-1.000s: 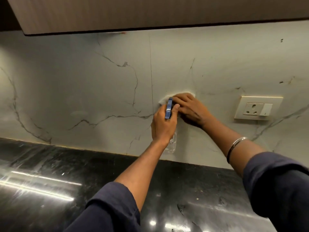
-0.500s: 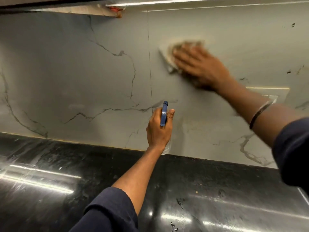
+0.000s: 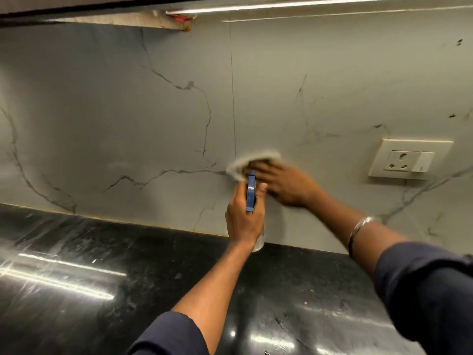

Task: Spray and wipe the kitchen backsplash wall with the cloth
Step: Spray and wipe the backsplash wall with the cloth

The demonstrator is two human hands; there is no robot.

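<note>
Your right hand (image 3: pixel 286 185) was pressed flat with fingers spread on the cloth (image 3: pixel 245 163) against the wall (image 3: pixel 128 124), just right of the tile seam and well left of the socket (image 3: pixel 407 160). Your left hand (image 3: pixel 244 219) was wrapped tight around the spray bottle (image 3: pixel 251 190), held upright just near of the cloth, over the black counter (image 3: pixel 102 278).

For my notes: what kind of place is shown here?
Most likely a home kitchen: a polished black stone countertop, a marble-look backsplash with a wall socket, and a cabinet underside overhead.
</note>
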